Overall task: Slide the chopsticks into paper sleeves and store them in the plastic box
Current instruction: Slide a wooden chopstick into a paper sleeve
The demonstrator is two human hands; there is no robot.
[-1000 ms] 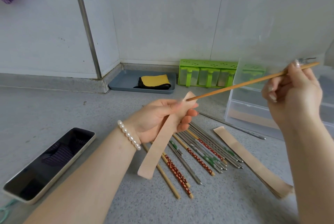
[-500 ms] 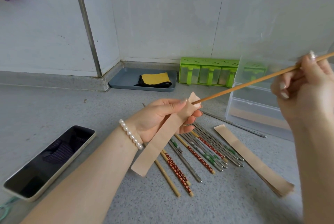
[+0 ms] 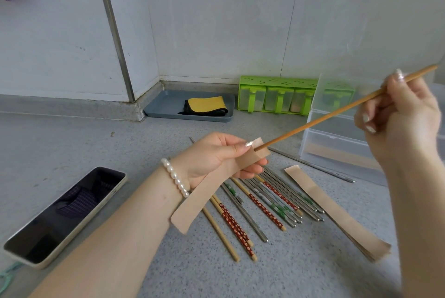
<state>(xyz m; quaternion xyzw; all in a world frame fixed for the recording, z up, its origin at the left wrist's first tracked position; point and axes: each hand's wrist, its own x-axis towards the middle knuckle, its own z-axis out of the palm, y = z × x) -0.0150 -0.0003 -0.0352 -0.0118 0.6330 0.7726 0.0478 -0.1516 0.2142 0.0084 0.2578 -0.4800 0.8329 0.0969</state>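
Observation:
My left hand [image 3: 218,157] pinches a tan paper sleeve [image 3: 199,198] near its open top end, and the rest of the sleeve hangs down toward my wrist. My right hand [image 3: 399,122] grips a plain wooden chopstick [image 3: 320,119] near its thick end. The chopstick's thin tip sits at the sleeve's mouth beside my left thumb. Several loose chopsticks [image 3: 265,201], metal, red-patterned and wooden, lie fanned on the grey counter below my hands. A stack of empty sleeves [image 3: 337,213] lies to their right. The clear plastic box [image 3: 337,143] stands open at the right with sleeved chopsticks inside.
A phone [image 3: 65,213] lies face up at the left. A grey tray [image 3: 166,107] holding a yellow and black cloth sits in the wall corner. A green seasoning rack [image 3: 277,95] stands against the back wall. A lone metal chopstick [image 3: 313,165] lies in front of the box.
My right hand has shifted slightly with the chopstick, and its tip has stayed at the sleeve's mouth. My left hand has kept the sleeve in nearly the same place.

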